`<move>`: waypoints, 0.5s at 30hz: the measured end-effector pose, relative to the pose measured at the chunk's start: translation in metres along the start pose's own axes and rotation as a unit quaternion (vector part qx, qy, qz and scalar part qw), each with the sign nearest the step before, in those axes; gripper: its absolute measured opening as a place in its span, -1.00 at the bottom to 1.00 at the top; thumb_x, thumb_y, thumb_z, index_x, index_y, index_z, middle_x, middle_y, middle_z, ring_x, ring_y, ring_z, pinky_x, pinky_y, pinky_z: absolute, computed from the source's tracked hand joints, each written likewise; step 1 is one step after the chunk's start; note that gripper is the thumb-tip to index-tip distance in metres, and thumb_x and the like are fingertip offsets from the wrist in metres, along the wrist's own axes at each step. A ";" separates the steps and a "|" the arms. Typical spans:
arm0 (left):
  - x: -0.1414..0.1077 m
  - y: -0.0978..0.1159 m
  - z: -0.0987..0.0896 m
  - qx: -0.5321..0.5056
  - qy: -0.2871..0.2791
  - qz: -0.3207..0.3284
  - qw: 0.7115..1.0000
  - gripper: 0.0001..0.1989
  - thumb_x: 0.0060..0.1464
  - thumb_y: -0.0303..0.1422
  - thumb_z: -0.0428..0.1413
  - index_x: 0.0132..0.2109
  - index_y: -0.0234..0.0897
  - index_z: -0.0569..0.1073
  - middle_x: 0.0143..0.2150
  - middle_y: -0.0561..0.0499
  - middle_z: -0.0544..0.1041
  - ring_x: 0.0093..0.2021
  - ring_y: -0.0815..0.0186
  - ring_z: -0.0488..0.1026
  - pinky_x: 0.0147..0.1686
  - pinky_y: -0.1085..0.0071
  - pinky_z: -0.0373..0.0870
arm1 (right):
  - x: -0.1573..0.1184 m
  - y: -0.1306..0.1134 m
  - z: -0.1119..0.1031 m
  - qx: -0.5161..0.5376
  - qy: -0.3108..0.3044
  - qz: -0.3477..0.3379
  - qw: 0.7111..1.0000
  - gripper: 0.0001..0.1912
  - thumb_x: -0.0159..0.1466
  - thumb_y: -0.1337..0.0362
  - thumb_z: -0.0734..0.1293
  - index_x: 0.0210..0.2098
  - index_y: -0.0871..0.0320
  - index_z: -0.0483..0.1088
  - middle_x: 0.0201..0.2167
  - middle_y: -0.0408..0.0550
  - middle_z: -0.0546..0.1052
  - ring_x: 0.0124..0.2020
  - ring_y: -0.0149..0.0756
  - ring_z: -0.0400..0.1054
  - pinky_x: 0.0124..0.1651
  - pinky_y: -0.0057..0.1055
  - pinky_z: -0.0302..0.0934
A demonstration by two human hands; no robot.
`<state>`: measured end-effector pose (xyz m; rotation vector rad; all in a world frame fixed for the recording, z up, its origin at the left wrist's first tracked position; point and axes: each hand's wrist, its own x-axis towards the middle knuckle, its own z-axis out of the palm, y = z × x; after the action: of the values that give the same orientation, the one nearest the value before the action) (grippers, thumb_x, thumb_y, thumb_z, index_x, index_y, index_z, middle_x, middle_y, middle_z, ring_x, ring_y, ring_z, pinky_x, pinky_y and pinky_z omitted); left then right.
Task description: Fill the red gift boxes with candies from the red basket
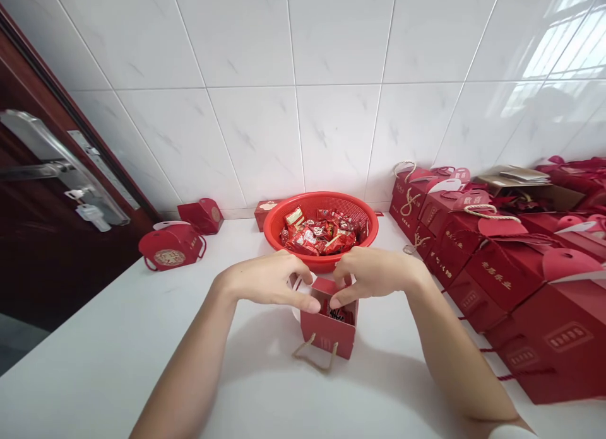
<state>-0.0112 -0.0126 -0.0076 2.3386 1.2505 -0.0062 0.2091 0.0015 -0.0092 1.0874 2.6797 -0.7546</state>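
A small red gift box [328,338] stands upright on the white table in front of me, its top open. Dark and red wrapped sweets [341,314] show inside it. From the left, my left hand [269,281] is curled over the box's far left edge, thumb towards the opening. On the other side my right hand [376,274] bends over the far right edge in the same way, with its thumb at the opening. A twisted cord handle [315,361] hangs from the near face. My hands hide part of the box's back.
Just behind the box is a red plastic basket [273,234] of wrapped sweets. Many closed red gift boxes [502,272] are stacked along the right. A rounded red box [170,246] and a smaller red box [201,216] stand at left, near a dark door [28,237].
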 end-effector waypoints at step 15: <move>0.010 0.020 0.022 0.056 -0.007 -0.085 0.995 -0.59 -0.17 -0.28 0.19 -0.12 -0.17 0.26 -0.29 0.02 0.43 -0.32 0.14 0.43 -0.53 0.38 0.09 | -0.009 0.008 -0.005 0.089 -0.072 0.009 0.993 -0.52 0.09 -0.12 0.47 -0.26 0.19 0.63 -0.54 -0.14 0.49 -0.59 -0.43 0.32 -0.57 -0.50 0.21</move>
<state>0.0149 -0.0230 -0.0208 2.3123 1.4739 -0.1536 0.2211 0.0038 -0.0049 1.0499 2.5171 -1.0443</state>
